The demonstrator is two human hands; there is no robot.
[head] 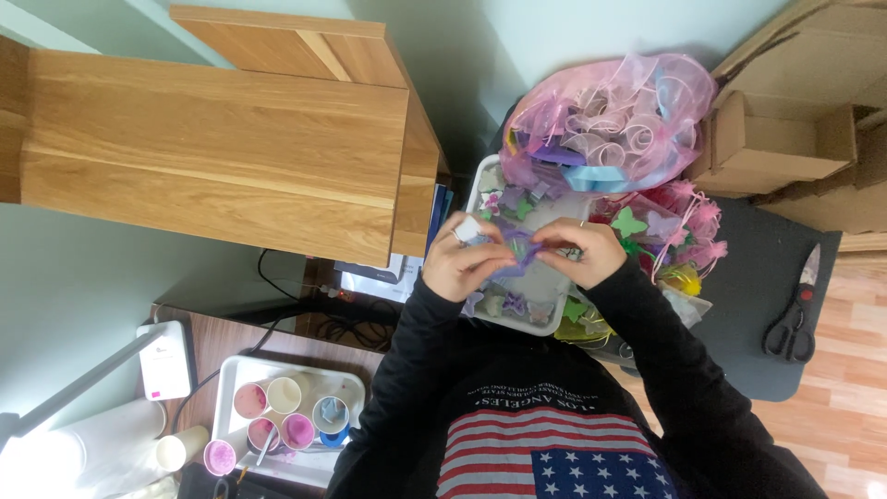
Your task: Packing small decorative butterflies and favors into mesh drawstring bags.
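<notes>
Nearest the lens is the person's own dark top with its striped, starred print [554, 453], the black sleeves running up from it to the two hands. Beyond those, the biggest thing in view is the wooden desk top [212, 157] at the left, then the stack of cardboard boxes [785, 139] at the right and the pink mesh bag of ribbon curls [610, 120] between them.

Under the hands lies a white tray [545, 319] of small butterfly shapes in green, purple and pale tones. A second white tray [242, 370] at lower left carries paper cups of pink and purple stuff. Scissors [793, 319] lie well apart on the dark mat at the right.

The left hand [462, 263] and right hand [587, 249] meet over the tray, each with fingers pinched closed on an end of one small purple butterfly piece [517, 257]; the left also seems to carry a small white item near its knuckles, too small to name.

To my eye this is fine shaping or pulling work. It probably goes best with both pinches near the piece's middle, light pressure, and the hands kept low over the tray so a dropped piece lands there.
</notes>
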